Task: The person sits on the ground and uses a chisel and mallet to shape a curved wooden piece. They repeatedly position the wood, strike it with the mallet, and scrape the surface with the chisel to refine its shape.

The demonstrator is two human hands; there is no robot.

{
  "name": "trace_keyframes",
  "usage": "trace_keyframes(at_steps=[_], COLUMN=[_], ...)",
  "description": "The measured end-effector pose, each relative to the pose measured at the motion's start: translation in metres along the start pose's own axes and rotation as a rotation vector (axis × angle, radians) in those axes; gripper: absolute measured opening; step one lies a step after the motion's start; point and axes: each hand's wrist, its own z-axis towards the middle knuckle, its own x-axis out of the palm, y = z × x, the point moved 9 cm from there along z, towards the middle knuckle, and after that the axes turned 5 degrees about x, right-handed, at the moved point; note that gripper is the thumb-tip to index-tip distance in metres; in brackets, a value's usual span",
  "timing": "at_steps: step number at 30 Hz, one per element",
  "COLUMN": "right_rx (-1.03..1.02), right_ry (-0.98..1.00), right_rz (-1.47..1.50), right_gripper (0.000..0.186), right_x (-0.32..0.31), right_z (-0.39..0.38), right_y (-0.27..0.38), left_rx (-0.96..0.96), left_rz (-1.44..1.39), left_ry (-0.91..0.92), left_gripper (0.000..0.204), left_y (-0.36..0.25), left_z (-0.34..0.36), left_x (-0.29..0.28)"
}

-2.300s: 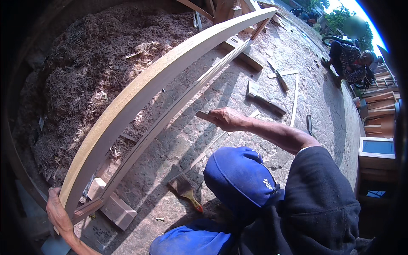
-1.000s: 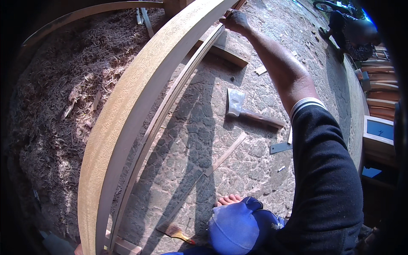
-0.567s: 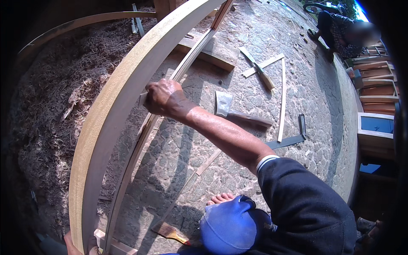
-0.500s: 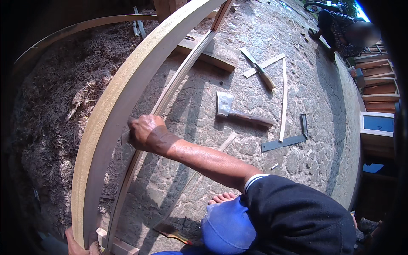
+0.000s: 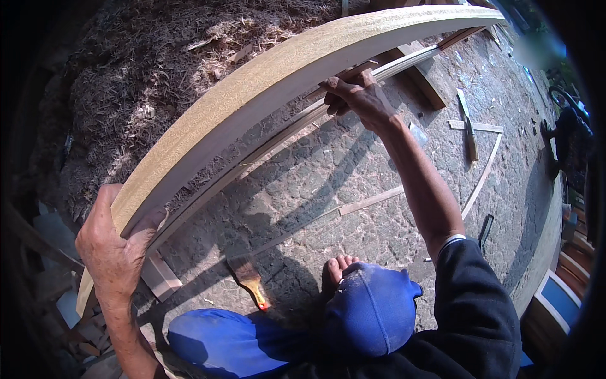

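Note:
A long curved wooden piece with a pale yellow edge and greyish inner face runs from lower left to upper right. A grooved wooden rail lies along its inner side. My left hand grips the curved piece near its lower end, thumb on the inner face. Farther up, my right hand is at the gap between curved piece and rail, with bent fingers closed against the wood. Whatever may be inside those fingers is hidden. Behind my right forearm, part of an axe head shows.
A brush lies near my knees. Right of my forearm are a wooden-handled blade, thin wood strips and a metal square. Wood shavings are heaped at left. Another person is at far right, near stacked frames.
My right hand has moved up and right along the wood. The view has turned, so the curved piece lies flatter and my left hand shows more fully. My forearm now covers most of the axe.

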Motion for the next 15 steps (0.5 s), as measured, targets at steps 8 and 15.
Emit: trace_keyframes(at_steps=[8,15], right_rx=[0.144,0.131], right_ry=[0.367,0.461], right_rz=[0.237,0.322], right_gripper=[0.050,0.041], right_x=[0.206,0.281], right_z=[-0.032,-0.040], right_y=[-0.033,-0.042], left_rx=[0.023,0.072], left_rz=[0.135,0.159], left_ry=[0.017,0.019], left_gripper=[0.050,0.049], left_y=[0.004,0.003], left_z=[0.002,0.000], left_x=[-0.002,-0.003])
